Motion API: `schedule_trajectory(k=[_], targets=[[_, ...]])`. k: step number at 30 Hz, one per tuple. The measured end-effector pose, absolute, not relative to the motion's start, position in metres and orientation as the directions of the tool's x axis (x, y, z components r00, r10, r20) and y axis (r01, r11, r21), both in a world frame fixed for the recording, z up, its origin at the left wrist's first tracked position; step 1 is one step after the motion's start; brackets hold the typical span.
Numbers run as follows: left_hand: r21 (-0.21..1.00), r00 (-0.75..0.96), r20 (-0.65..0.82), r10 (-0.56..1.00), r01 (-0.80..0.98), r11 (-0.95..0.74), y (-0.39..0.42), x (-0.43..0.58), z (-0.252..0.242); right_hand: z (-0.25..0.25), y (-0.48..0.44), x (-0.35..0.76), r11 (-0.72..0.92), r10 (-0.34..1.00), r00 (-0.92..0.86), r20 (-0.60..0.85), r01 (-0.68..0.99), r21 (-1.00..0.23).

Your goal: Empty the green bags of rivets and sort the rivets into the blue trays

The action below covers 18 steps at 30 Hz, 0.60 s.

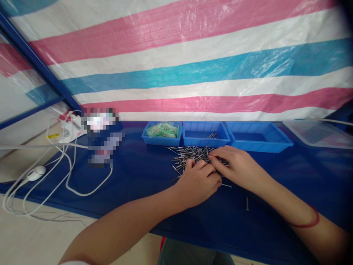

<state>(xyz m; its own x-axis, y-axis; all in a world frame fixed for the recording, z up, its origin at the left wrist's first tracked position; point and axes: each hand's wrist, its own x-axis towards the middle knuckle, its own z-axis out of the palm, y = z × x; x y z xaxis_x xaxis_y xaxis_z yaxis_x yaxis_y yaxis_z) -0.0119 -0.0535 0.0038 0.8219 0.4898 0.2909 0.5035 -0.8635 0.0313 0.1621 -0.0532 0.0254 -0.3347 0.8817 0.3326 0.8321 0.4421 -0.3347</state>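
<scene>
A heap of thin metal pins (190, 154) lies on the blue table cover (138, 173) in front of three blue bins. My left hand (197, 182) rests at the heap's near edge with its fingers curled in, on pins I can only partly see. My right hand (237, 165) lies beside it, fingertips pinched among the pins at the heap's right side. The two hands touch. One loose pin (247, 203) lies alone nearer to me, and another (226, 185) pokes out by my left hand.
The left bin (162, 134) holds small green packets, the middle bin (205, 134) a few pins, the right bin (257, 137) looks bare. A clear plastic tray (320, 133) stands far right. White cables (68, 173) and a white switch (35, 173) lie at left. Striped tarpaulin (193, 62) backs the table.
</scene>
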Motion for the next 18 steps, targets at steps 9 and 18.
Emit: schedule_trajectory(k=[9,18], targets=[[0.044,0.707,0.325,0.628,0.652,-0.757,-0.046,-0.015,0.011,0.029,-0.053,0.166,0.438,0.892,-0.321,0.318,0.785,-0.438],[0.312,0.554,0.295,0.778,0.714,-0.627,-0.035,-0.018,0.013,0.036,-0.054,0.167,0.387,0.920,-0.343,0.189,0.715,-0.582]])
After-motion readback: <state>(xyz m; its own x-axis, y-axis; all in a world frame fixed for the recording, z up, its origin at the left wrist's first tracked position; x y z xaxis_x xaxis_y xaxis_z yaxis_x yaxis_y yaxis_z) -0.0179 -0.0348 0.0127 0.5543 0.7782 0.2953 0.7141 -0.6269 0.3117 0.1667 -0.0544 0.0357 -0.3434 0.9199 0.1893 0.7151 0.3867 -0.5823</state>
